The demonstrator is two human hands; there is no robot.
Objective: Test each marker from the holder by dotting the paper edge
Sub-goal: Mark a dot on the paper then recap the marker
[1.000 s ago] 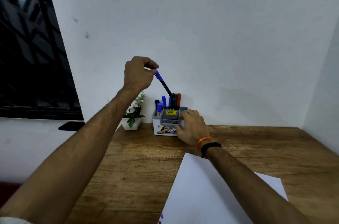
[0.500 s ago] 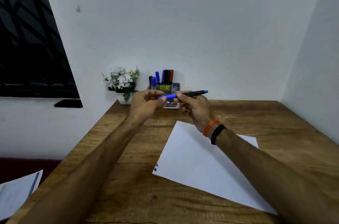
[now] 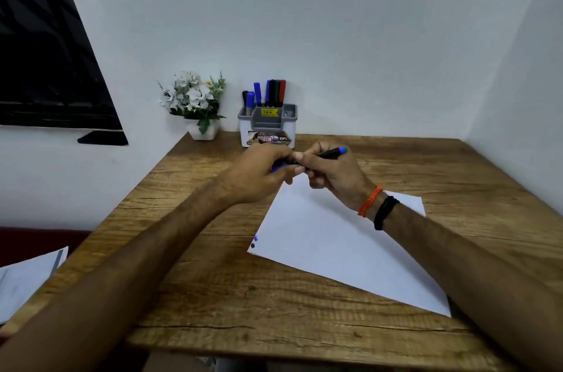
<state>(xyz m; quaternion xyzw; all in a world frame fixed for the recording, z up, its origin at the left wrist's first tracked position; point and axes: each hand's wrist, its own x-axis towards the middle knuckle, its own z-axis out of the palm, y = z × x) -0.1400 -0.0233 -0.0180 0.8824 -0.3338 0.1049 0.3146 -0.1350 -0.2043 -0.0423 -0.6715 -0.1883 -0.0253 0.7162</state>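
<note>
A blue marker [image 3: 330,153] with a black barrel lies nearly level above the table [image 3: 213,280], its blue end pointing to 2 o'clock; both hands hide its middle. The holder [image 3: 268,126], a grey-and-white box with a yellow label, stands at 12 o'clock by the wall, with blue, black, green and red markers [image 3: 271,93] upright in it. The white paper [image 3: 335,243] lies flat and askew at 5 o'clock from the holder (two dots, blue and dark, mark its left corner).

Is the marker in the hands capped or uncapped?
Cannot tell: both hands, left and right, grip the marker where blue cap meets black barrel.
</note>
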